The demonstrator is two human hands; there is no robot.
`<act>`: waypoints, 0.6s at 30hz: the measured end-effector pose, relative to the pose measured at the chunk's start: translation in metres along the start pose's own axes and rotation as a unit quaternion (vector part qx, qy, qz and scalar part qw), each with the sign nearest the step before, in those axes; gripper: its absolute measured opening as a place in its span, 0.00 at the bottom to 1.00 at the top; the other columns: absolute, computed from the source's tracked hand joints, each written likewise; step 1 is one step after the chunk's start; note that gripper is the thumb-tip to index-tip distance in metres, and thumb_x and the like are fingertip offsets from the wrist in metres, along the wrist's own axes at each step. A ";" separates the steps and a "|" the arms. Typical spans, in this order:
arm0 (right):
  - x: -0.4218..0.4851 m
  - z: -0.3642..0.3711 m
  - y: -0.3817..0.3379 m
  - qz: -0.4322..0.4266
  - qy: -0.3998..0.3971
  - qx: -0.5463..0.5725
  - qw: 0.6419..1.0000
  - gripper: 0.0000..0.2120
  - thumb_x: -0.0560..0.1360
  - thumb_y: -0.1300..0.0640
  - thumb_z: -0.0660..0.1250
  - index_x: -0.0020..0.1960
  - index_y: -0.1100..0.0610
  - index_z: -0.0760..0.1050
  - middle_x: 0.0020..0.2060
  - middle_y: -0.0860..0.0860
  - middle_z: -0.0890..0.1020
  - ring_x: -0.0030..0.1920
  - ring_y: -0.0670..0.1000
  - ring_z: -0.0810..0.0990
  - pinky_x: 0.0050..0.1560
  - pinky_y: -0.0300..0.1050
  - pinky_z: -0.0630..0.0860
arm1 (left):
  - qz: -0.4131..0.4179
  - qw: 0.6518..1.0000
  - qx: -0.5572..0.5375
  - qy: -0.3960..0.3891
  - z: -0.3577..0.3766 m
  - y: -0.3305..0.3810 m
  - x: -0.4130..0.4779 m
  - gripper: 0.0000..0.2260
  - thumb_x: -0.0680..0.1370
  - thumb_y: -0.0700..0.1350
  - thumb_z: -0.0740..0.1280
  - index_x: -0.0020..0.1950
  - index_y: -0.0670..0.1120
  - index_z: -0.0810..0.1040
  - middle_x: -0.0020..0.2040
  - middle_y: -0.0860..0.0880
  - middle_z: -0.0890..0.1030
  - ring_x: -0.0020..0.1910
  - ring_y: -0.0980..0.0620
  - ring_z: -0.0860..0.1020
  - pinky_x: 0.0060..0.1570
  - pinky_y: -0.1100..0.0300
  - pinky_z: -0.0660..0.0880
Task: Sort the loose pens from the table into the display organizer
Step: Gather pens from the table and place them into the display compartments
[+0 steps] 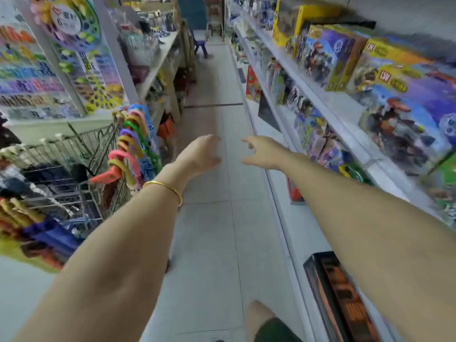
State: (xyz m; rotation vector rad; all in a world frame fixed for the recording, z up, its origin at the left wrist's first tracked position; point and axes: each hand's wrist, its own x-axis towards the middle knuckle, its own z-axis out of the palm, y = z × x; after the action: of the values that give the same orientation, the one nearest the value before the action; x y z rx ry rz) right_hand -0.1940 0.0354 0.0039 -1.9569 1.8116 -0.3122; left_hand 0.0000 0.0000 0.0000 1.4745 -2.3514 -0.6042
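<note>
Ahead, over smooth pale floor tiles [209,243], the left hand [202,154], thin round gold bangle [172,190] at its wrist, and right hand [261,151] hung empty, fingers relaxed.

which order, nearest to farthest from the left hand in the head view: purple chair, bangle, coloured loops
1. bangle, on the left hand's own wrist
2. coloured loops, hanging off to the left, beside the forearm
3. purple chair, far ahead, straight up the view
</note>
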 end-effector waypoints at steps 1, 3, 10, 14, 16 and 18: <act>0.003 0.010 0.008 0.013 -0.007 0.003 1.000 0.34 0.75 0.46 0.68 0.76 0.52 0.59 0.69 0.57 0.70 0.63 0.59 0.73 0.62 0.54 0.72 | -0.014 1.000 0.003 -0.022 0.012 -0.004 0.003 0.27 0.76 0.40 0.68 0.74 0.42 0.65 0.71 0.43 0.71 0.68 0.45 0.71 0.66 0.58 0.67; 0.013 0.032 0.029 0.034 -0.023 0.015 0.999 0.33 0.74 0.45 0.68 0.75 0.50 0.60 0.68 0.55 0.71 0.62 0.57 0.74 0.62 0.53 0.72 | -0.040 0.998 -0.013 -0.043 0.040 -0.021 0.015 0.26 0.76 0.40 0.68 0.74 0.43 0.67 0.69 0.43 0.73 0.65 0.46 0.74 0.61 0.60 0.68; 0.111 0.077 0.113 0.067 -0.072 0.030 0.995 0.28 0.76 0.47 0.65 0.74 0.52 0.63 0.65 0.53 0.74 0.61 0.55 0.75 0.54 0.46 0.71 | -0.106 0.986 -0.055 -0.120 0.129 -0.082 0.117 0.24 0.75 0.38 0.68 0.71 0.43 0.70 0.63 0.42 0.77 0.57 0.45 0.78 0.58 0.59 0.71; 0.193 0.062 0.156 0.090 -0.144 0.053 0.984 0.28 0.76 0.47 0.65 0.73 0.52 0.63 0.64 0.53 0.74 0.60 0.55 0.75 0.58 0.50 0.73 | -0.149 0.972 -0.088 -0.162 0.154 -0.089 0.210 0.24 0.76 0.39 0.68 0.71 0.44 0.70 0.63 0.43 0.76 0.57 0.45 0.78 0.61 0.54 0.73; 0.235 0.051 0.179 0.101 -0.187 0.053 0.976 0.29 0.77 0.47 0.65 0.74 0.52 0.61 0.65 0.54 0.73 0.61 0.55 0.74 0.60 0.49 0.72 | -0.166 0.965 -0.098 -0.179 0.161 -0.093 0.257 0.23 0.76 0.39 0.68 0.71 0.43 0.69 0.65 0.43 0.76 0.59 0.44 0.77 0.62 0.54 0.73; 0.282 0.041 0.199 0.110 -0.217 0.043 0.969 0.30 0.77 0.47 0.66 0.74 0.55 0.61 0.65 0.55 0.73 0.62 0.55 0.74 0.60 0.48 0.71 | -0.183 0.959 -0.103 -0.192 0.164 -0.101 0.299 0.23 0.77 0.40 0.68 0.71 0.43 0.69 0.65 0.43 0.75 0.61 0.44 0.77 0.61 0.55 0.72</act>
State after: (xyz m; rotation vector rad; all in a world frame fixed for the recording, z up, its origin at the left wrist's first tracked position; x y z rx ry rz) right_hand -0.3193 -0.2415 -0.1637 -1.5916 1.6673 0.1026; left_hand -0.1254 -0.2780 -0.1838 1.8403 -2.1908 -1.2941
